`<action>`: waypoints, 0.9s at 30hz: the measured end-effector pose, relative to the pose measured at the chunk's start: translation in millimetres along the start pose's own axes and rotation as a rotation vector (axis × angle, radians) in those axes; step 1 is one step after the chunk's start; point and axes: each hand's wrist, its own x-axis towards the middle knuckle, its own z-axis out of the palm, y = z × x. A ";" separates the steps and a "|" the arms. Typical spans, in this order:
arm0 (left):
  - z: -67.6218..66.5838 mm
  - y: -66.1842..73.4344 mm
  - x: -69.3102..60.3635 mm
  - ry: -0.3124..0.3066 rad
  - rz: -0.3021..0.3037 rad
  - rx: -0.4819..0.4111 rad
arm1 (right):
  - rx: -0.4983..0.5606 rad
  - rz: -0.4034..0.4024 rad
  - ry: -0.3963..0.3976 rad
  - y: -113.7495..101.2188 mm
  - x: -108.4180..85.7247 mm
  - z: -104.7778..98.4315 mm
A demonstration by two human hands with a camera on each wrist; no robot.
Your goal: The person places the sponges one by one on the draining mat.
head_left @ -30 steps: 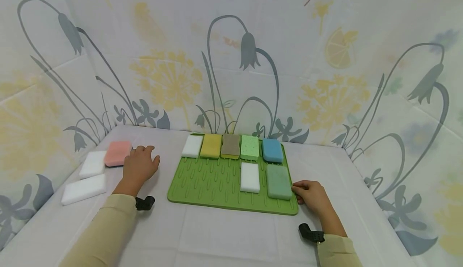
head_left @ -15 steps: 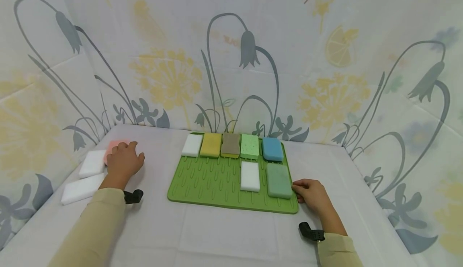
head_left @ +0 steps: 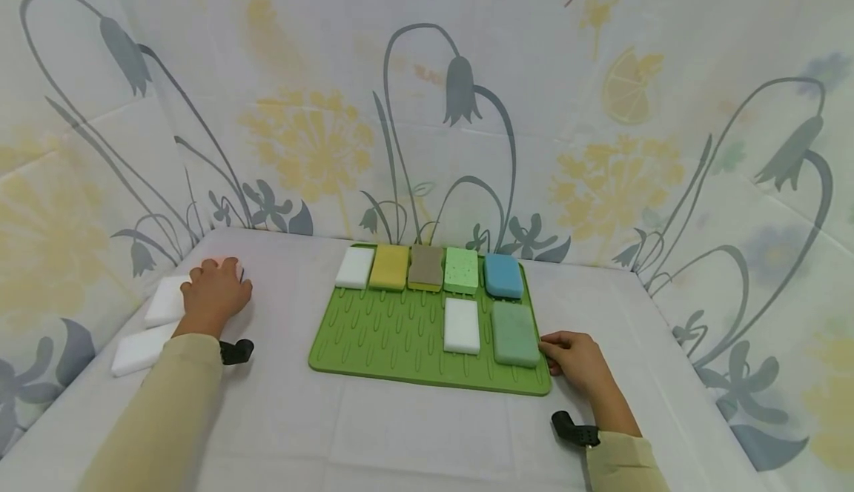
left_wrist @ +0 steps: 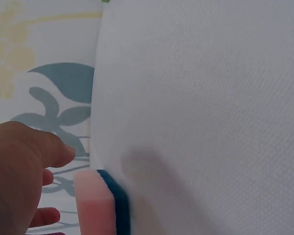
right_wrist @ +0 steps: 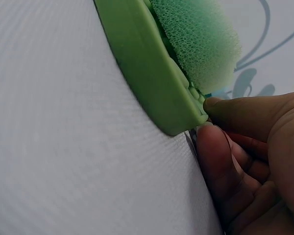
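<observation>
At the far left, my left hand (head_left: 215, 293) is over the pink sponge (head_left: 215, 261), hiding most of it. In the left wrist view the fingers of the left hand (left_wrist: 22, 171) spread above the pink sponge (left_wrist: 95, 205) with its dark blue layer, and a gap shows between thumb and sponge. My right hand (head_left: 579, 364) pinches the right edge of the green mat (head_left: 387, 344), beside the sage-green sponge (head_left: 515, 335). The right wrist view shows thumb and finger of the right hand (right_wrist: 250, 147) at the rim of the mat (right_wrist: 147, 73).
Two white sponges (head_left: 165, 304) (head_left: 143, 350) lie left of my left hand. On the mat's back row are white (head_left: 355, 268), yellow (head_left: 389, 268), brown-topped (head_left: 425, 268), light green (head_left: 460, 270) and blue (head_left: 503, 276) sponges; another white one (head_left: 462, 326) lies in front.
My left hand has moved left, from beside the pink sponge to over it. My right hand stays at the mat's edge, and the sponges on the mat have not moved.
</observation>
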 end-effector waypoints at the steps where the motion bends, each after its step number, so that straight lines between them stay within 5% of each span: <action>1: 0.1 -1.4 1.0 -0.007 -0.001 0.000 | 0.002 0.001 0.001 -0.1 -0.4 0.0; 11: 3.5 -12.8 6.4 -0.080 -0.014 0.002 | 0.007 -0.003 0.001 0.2 -0.6 1.0; 27: 3.3 -16.9 6.9 -0.084 0.016 -0.009 | 0.013 0.000 0.008 2.6 -0.3 1.3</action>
